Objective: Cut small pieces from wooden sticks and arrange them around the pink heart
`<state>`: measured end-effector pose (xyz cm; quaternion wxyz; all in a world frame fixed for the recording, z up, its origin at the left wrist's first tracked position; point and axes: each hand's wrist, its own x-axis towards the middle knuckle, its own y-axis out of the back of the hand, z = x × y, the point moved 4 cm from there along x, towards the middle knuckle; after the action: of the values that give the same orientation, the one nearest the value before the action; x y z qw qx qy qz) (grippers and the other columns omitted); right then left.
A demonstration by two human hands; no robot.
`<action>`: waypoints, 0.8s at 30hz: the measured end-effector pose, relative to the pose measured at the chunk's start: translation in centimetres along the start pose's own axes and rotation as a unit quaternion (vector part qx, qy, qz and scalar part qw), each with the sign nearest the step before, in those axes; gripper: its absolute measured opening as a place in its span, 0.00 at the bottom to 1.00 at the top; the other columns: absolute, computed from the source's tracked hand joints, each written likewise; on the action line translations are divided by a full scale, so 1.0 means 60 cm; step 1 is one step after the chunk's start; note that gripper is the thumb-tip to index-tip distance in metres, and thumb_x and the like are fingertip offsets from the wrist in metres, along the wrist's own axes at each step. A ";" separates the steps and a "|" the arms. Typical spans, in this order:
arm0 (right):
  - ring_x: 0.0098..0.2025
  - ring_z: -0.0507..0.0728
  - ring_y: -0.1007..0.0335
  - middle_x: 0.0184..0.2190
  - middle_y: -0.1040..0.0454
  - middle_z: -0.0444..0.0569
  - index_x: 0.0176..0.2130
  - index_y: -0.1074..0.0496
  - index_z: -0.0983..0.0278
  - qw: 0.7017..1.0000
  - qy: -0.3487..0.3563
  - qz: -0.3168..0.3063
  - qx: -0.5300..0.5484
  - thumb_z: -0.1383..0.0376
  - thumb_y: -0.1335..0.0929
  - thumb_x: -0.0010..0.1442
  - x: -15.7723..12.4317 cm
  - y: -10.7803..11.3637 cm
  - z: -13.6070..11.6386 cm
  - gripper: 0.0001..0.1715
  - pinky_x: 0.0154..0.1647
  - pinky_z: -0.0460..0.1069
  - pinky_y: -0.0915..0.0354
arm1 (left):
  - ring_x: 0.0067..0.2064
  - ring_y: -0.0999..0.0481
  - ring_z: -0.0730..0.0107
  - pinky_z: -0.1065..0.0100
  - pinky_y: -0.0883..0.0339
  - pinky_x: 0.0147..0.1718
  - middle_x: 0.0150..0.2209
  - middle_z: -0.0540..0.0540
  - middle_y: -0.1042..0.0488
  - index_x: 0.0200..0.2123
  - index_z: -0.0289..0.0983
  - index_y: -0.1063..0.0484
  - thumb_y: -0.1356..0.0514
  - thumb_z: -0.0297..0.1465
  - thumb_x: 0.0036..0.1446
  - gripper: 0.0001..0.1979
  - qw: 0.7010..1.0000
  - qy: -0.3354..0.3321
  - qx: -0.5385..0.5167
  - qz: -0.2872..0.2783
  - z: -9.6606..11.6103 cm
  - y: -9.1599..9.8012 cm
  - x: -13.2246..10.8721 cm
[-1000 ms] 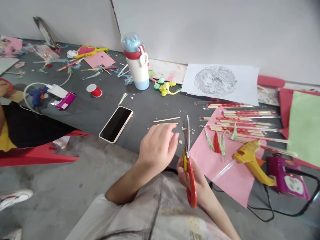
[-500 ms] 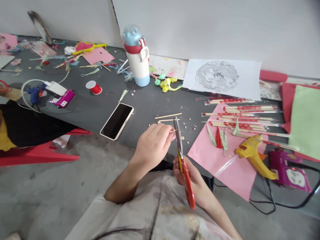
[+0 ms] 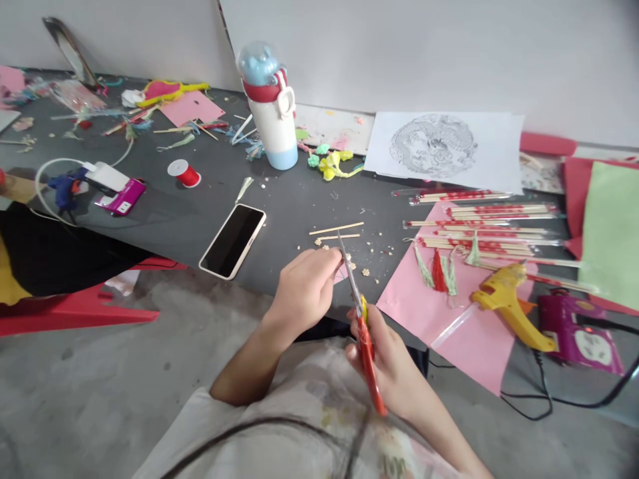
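Note:
My left hand [image 3: 305, 287] is closed in a pinch at the table's front edge; what sits between its fingertips is hidden. A small pink scrap [image 3: 341, 273] shows just beside those fingers, and I cannot tell whether they hold it. My right hand [image 3: 382, 349] is wrapped around the red handles of a pair of scissors [image 3: 367, 352]. The blades point up and left, nearly together, with their tips by my left fingertips. Beyond the tips lie two thin wooden sticks [image 3: 337, 228] and several tiny pale bits [image 3: 366, 272].
Left of my hands lie a phone [image 3: 233, 241] and a red thread spool [image 3: 185, 174]. A bottle [image 3: 273, 126] stands behind. To the right are pink paper [image 3: 399, 286], wrapped sticks [image 3: 492, 233], tassels [image 3: 439, 271] and a yellow glue gun [image 3: 514, 309] beside a purple power box [image 3: 579, 332].
The scissors have tilted left, and their blades have come closer together. My left hand's fingers have drawn slightly left, and the small piece seen at their tips is now hidden.

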<state>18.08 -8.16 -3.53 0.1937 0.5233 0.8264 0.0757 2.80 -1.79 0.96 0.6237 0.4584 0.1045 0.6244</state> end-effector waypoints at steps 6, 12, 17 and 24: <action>0.27 0.56 0.38 0.29 0.34 0.43 0.45 0.46 0.61 0.998 -0.005 -0.042 -0.040 0.56 0.39 0.64 0.000 0.002 -0.013 0.15 0.30 0.51 0.38 | 0.34 0.26 0.73 0.73 0.35 0.36 0.29 0.51 0.27 0.32 0.38 0.33 0.50 0.23 0.65 0.11 0.997 0.016 -0.068 0.015 0.006 0.003 -0.001; 0.27 0.55 0.39 0.29 0.34 0.42 0.43 0.46 0.59 0.999 0.001 -0.035 -0.031 0.57 0.39 0.63 -0.002 0.001 -0.016 0.12 0.29 0.50 0.39 | 0.34 0.26 0.74 0.72 0.34 0.36 0.32 0.49 0.24 0.34 0.38 0.30 0.50 0.25 0.67 0.11 0.997 0.026 -0.072 0.009 0.005 0.005 -0.003; 0.29 0.54 0.34 0.29 0.33 0.41 0.39 0.44 0.58 0.998 -0.038 -0.047 0.024 0.61 0.39 0.65 0.001 0.002 -0.009 0.05 0.31 0.48 0.37 | 0.32 0.26 0.74 0.73 0.33 0.34 0.31 0.50 0.25 0.36 0.39 0.29 0.51 0.26 0.67 0.12 0.996 0.037 -0.082 -0.010 0.005 0.005 -0.002; 0.28 0.54 0.34 0.29 0.29 0.43 0.36 0.44 0.58 0.998 -0.044 -0.023 0.025 0.60 0.39 0.65 0.008 0.007 -0.007 0.07 0.31 0.49 0.38 | 0.32 0.26 0.75 0.73 0.35 0.34 0.30 0.52 0.25 0.37 0.39 0.30 0.50 0.30 0.69 0.10 0.996 0.066 -0.057 -0.024 -0.002 0.002 0.009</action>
<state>18.09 -7.50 -3.13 0.2185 0.5116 0.8305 0.0279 2.75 -1.27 1.20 0.6553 0.3774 0.1204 0.6432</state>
